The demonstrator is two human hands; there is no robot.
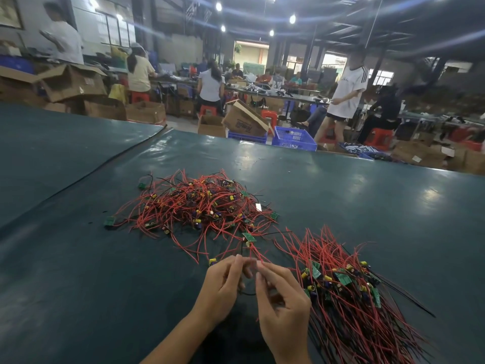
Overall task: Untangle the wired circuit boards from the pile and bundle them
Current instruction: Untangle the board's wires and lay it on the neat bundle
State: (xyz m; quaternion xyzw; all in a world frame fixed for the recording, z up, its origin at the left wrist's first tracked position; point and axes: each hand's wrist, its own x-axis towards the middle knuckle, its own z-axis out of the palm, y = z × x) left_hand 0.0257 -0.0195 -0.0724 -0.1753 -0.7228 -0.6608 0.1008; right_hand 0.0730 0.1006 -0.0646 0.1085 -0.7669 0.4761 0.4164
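Observation:
A tangled pile of small green circuit boards with red and black wires lies in the middle of the dark green table. To its right lies a straightened bundle, boards side by side and wires running toward me. My left hand and my right hand meet just in front of the pile. Both pinch red wires that lead up to a green board at the pile's near edge. A black wire loops under my fingers.
The table's far edge runs across the view. Beyond it stand blue crates, cardboard boxes, red stools and several people at other benches. A seam in the table cover runs diagonally at the left.

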